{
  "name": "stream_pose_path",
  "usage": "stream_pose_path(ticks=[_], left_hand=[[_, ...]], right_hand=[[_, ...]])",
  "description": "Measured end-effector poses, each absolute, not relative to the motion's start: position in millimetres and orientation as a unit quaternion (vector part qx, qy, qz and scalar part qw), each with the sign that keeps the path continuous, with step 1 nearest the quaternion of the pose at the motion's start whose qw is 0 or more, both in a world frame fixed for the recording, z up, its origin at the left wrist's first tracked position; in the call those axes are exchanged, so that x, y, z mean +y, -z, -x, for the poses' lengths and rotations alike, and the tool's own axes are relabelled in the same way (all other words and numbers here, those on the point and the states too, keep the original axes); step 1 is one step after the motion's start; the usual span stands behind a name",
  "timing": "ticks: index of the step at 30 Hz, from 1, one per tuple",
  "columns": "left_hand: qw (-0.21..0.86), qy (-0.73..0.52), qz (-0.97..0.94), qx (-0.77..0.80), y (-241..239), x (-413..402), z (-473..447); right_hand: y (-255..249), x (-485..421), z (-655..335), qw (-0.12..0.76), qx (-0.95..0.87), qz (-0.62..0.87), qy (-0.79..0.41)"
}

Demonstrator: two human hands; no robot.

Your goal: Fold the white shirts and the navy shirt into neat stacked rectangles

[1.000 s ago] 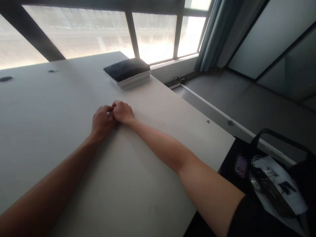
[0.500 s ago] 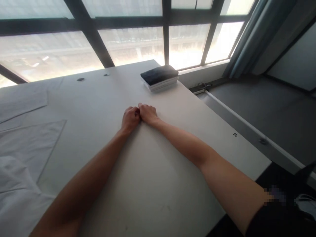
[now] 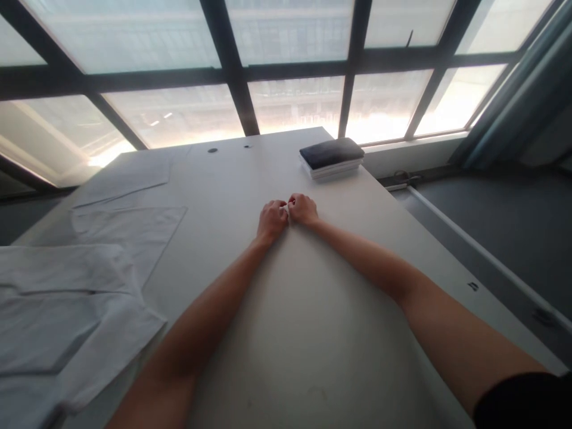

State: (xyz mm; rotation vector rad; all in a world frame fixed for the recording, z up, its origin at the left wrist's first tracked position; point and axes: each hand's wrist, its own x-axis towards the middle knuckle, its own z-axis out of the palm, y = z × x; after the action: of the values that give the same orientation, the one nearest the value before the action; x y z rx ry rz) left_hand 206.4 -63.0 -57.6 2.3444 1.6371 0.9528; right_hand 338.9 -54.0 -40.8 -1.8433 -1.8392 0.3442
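Observation:
Both my arms stretch forward over a white table (image 3: 313,333). My left hand (image 3: 272,220) rests on the tabletop with its fingers curled in. Close beside it, my right hand (image 3: 303,210) is closed too, its thumb side facing the left hand. A small pale spot shows between the fingertips, too small to tell whether it is a held thing or bare table. Just beyond the hands lies a stack (image 3: 331,158) with a dark folded piece on top and white layers below.
White garments (image 3: 102,316) lie flat on the table's left side, with more white cloth (image 3: 129,179) farther back. Large windows (image 3: 286,36) with dark frames stand behind the table. A white rail (image 3: 473,244) runs past its right edge; a grey curtain (image 3: 504,107) hangs beyond.
The view has turned left and upward, so the table's contents appear farther right and more of the garments shows. My hands stay close together, with a slight gap now between the fingertips.

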Motion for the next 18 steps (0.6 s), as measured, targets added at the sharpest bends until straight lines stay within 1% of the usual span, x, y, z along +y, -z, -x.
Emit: stream_pose_path(ticks=[6,13,18], left_hand=[[0.055,-0.285,-0.789,0.541,51.8,-110.3,-197.4],[0.074,-0.24,-0.825,0.506,44.0,-213.8,-159.1],[0.08,-0.2,-0.829,0.516,33.3,-275.5,-113.1]], right_hand=[[40.8,-46.7,-340.2,0.276,-0.689,0.655,-0.143],[44.6,-48.3,-342.5,0.281,-0.702,0.631,-0.176],[53.5,-47.0,-341.9,0.301,-0.706,0.615,-0.182]])
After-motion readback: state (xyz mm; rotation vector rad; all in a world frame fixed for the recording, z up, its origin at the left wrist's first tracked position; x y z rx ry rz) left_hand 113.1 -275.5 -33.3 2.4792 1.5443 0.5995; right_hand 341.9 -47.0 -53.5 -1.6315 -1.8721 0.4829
